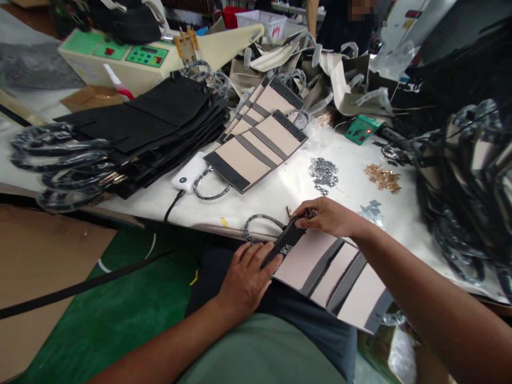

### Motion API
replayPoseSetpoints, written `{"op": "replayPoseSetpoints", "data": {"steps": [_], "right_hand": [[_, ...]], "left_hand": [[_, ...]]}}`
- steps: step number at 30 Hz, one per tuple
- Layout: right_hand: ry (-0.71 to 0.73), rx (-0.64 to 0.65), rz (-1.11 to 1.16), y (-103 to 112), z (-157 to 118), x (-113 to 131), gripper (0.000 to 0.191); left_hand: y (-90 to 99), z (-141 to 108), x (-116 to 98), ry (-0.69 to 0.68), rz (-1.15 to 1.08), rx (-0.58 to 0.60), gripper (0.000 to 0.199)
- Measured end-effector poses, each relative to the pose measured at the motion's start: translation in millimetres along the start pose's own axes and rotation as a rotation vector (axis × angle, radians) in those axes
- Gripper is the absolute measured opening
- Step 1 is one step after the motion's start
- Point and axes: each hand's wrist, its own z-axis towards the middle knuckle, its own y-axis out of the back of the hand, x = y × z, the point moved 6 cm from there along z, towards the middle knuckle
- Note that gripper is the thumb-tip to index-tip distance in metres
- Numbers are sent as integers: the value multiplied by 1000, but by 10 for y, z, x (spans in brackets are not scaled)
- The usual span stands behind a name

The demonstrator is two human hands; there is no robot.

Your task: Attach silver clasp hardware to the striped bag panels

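Observation:
A flat bag panel [306, 258], beige with dark grey bands and a black end strip, lies slanted over the table's front edge and my lap. My left hand [248, 274] is closed over the near end of its black strip. At the strip's far end, the fingertips of my right hand [324, 216] are pinched on the edge; a small dark piece shows there, too small to name. Between my hands, a small metal plate [286, 249] shows on the strip. A plastic-wrapped handle loop [256, 218] sticks out beyond the panel onto the table.
Silver metal pieces [323, 173] and gold-coloured pieces [382, 177] lie in piles. Similar panels [256, 152] and a stack of black bag pieces [160, 117] are further back left. A green box [362, 129] with a red light stands behind. Wrapped bags [452, 213] crowd the right.

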Motion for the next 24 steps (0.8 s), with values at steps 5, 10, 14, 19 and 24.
{"op": "replayPoseSetpoints", "data": {"steps": [5, 10, 14, 19, 24], "right_hand": [[36, 200, -56, -193, -37, 28, 26], [-44, 29, -54, -162, 12, -176, 24], [-84, -104, -119, -98, 90, -294, 21], [-114, -188, -218, -85, 217, -348, 16], [-55, -305, -335, -39, 240, -312, 11]], "left_hand": [[17, -86, -84, -118, -68, -62, 55], [-86, -150, -24, -102, -162, 92, 72], [-128, -49, 13, -95, -144, 129, 72], [-177, 109, -31, -201, -93, 142, 58], [-154, 202, -32, -192, -45, -20, 42]]}}
